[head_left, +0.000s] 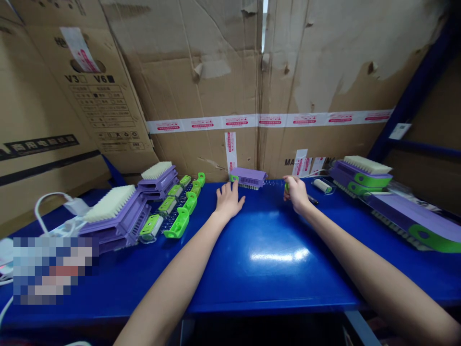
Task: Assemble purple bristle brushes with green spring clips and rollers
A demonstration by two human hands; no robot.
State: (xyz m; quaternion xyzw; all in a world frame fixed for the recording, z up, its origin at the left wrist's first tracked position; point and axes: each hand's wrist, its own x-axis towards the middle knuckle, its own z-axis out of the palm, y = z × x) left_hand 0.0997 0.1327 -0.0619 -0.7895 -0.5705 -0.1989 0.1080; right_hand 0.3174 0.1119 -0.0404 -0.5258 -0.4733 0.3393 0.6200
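My left hand [228,199] rests open on the blue table, its fingers spread. Its fingertips reach a purple slotted housing [248,177] with a green end and pale bristles underneath, at the back of the table. To the right, my right hand [296,193] is closed around something that is mostly hidden; a bit of green shows at the fingers. A dark, pen-like thing [312,199] pokes out beside that wrist, and I cannot tell whether it is held. Just beyond lies a small white cylinder [323,186] in clear plastic.
At left, purple housings [115,216] with cream bristle blocks stand beside rows of green brackets [178,224] and springs. More purple-green bristled pieces [370,178] lie at right. A power strip [66,227] with white cables is far left. Cardboard [201,86] walls the back.
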